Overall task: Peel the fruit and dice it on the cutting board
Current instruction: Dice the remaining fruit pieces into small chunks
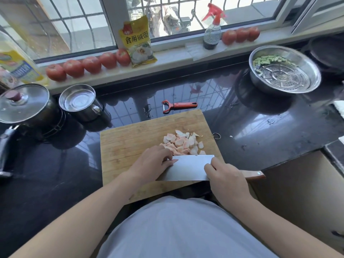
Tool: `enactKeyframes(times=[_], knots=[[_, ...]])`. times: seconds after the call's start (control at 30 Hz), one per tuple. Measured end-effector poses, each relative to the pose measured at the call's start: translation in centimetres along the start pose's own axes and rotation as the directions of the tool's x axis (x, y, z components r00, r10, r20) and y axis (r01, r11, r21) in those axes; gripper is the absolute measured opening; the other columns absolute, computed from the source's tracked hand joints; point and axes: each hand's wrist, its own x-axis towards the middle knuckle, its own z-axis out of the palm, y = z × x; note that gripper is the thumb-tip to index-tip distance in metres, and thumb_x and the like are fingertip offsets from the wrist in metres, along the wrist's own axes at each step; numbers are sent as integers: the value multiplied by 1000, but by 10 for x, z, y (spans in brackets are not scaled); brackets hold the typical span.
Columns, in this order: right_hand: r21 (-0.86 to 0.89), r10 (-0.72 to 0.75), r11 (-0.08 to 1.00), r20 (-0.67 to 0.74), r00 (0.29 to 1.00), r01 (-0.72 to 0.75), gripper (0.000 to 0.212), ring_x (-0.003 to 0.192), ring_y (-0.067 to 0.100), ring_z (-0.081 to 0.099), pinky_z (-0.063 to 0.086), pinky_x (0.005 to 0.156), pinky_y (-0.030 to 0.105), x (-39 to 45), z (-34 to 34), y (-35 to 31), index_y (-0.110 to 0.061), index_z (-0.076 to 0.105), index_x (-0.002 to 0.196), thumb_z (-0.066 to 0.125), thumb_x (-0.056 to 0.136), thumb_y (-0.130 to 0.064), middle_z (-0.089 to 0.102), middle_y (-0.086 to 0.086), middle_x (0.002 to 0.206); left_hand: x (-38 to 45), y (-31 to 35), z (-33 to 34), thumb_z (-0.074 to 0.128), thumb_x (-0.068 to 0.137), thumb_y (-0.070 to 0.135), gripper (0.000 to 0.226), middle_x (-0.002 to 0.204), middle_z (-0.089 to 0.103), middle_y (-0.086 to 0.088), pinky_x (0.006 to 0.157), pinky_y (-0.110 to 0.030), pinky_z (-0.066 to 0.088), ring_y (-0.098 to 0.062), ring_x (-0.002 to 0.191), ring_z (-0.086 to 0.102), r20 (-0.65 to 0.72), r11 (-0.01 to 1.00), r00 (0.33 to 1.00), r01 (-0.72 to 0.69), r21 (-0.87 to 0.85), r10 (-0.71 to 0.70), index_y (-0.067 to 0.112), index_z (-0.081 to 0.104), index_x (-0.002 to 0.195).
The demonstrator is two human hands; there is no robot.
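A wooden cutting board (130,146) lies on the black counter in front of me. A heap of pale pink and white fruit pieces (183,142) sits on its right half. My right hand (225,175) grips a broad cleaver (188,168) where the blade meets its wooden handle, blade tilted over the board's near right part. My left hand (152,162) rests curled on the board at the near edge of the heap, fingertips touching the blade's left side. Whatever lies under this hand is hidden. A red peeler (176,106) lies on the counter just beyond the board.
A steel bowl (284,69) with green pieces stands at the far right. A steel cup (80,101) and a lidded pot (24,107) stand at the left. Tomatoes (87,65), a yellow packet (138,41) and a spray bottle (212,28) line the windowsill.
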Motion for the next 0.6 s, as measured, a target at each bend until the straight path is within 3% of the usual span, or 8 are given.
enactKeyframes(times=[0.17,0.3,0.4,0.5,0.6], knots=[[24,-46,999,-9,999,46,42,52,20,12,14,46,31,-1,-2,-1,-15,40,62,52,37,16,37,3,64,16,3,3,61,102,32,13,100,66,5,81,-35,46,-20,95,58,-63,999,997,35,35,-33,22,69,101],[31,-62,998,-22,998,62,41,53,21,13,15,49,31,-4,-2,-2,-15,40,63,53,39,16,37,4,65,30,10,-4,58,103,31,17,93,61,4,71,-37,38,-25,91,58,-111,985,986,137,103,-125,18,65,98],[26,-51,998,-21,998,51,41,53,21,14,16,48,32,-5,2,-3,-16,40,63,50,40,16,37,4,65,34,20,-7,57,104,31,17,92,64,4,73,-39,46,-23,88,59,-206,996,974,88,-11,-88,18,65,96],[27,-51,998,-14,999,52,41,51,21,15,16,47,32,-7,5,-2,-17,38,63,47,39,16,36,3,65,34,38,1,62,99,48,27,110,62,5,87,-38,48,-19,103,55,-74,1000,997,-12,-17,10,25,65,113],[42,-69,997,-12,998,70,40,51,20,16,16,47,31,-5,3,-5,-17,38,63,46,41,15,36,3,64,42,46,17,56,96,61,48,131,57,2,99,-40,40,-23,121,48,13,988,995,99,122,-101,29,57,131]])
